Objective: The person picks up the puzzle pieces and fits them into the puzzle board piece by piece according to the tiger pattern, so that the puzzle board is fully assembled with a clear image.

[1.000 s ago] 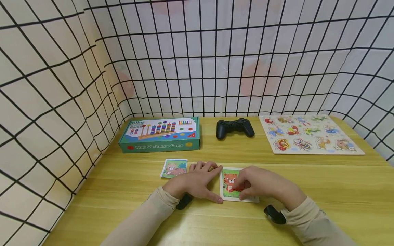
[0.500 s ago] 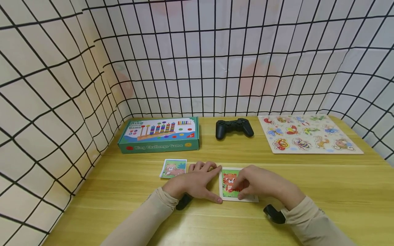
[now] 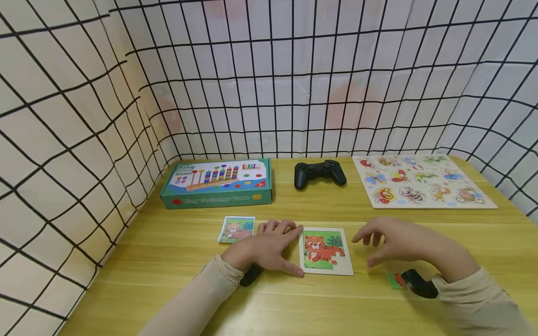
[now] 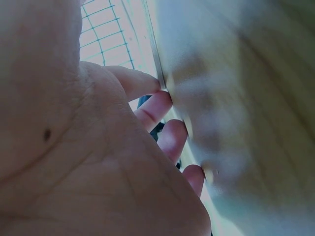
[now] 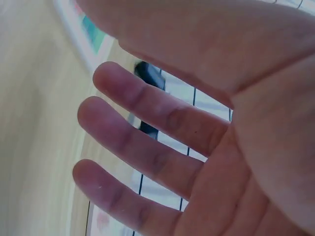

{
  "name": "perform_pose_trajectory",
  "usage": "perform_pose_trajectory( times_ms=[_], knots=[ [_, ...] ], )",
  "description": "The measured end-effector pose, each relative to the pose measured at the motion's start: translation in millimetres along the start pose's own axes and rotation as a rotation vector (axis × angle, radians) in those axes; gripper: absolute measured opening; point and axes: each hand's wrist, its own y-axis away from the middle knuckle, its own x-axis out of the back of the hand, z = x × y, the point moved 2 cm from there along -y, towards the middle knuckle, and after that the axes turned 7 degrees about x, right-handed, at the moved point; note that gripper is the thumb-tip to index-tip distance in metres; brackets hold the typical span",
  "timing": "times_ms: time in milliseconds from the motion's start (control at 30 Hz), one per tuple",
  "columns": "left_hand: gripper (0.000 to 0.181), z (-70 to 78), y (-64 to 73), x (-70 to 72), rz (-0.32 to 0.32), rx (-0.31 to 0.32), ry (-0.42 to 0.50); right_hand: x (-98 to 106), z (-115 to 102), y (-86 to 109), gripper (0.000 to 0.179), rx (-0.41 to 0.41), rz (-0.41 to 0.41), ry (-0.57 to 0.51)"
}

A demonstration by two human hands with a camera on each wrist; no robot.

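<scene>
A tiger jigsaw puzzle (image 3: 319, 248) in a pale frame lies flat on the table; its lower right corner shows bare board. My left hand (image 3: 271, 249) rests on the table at the puzzle's left side, thumb and index fingertip at the frame's edge. In the left wrist view, the fingertips (image 4: 172, 135) touch the tabletop. Right of the puzzle hovers my right hand (image 3: 401, 240), fingers loosely bent and holding nothing, as the right wrist view also shows. Below that hand lies a loose green and orange puzzle piece (image 3: 396, 281), partly hidden by the wrist camera.
A small tiger picture card (image 3: 238, 228) lies left of the puzzle, partly behind my left hand. Farther back are a Ring Challenge Game box (image 3: 218, 183), a black game controller (image 3: 319, 174) and a wooden insect puzzle board (image 3: 422, 182). Black wire mesh (image 3: 277, 84) encloses the table's back and sides.
My right hand has left the puzzle and moved right, its fingers now spread apart. The puzzle's right part and the loose piece have come into sight. My left hand has stayed put.
</scene>
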Motion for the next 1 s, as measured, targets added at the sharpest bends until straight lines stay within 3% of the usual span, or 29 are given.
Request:
perform_pose_trajectory(
  times_ms=[200, 333, 600, 1000],
  knots=[
    [0.108, -0.7, 1.1, 0.6, 0.001, 0.004, 0.004, 6, 30, 37.4, 0.049, -0.053, -0.057, 0.004],
    [0.108, -1.3, 1.4, 0.3, 0.008, 0.007, -0.01, -3, 41, 53.1, 0.047, -0.012, -0.07, -0.037],
    [0.108, -2.0, 0.6, -1.2, 0.013, 0.002, -0.007, -21, 45, 56.7, 0.037, 0.042, -0.036, -0.151],
    [0.108, 0.0, -0.7, -1.0, 0.007, 0.002, 0.0, -25, 46, 55.8, 0.026, 0.058, -0.022, -0.134]
  ],
)
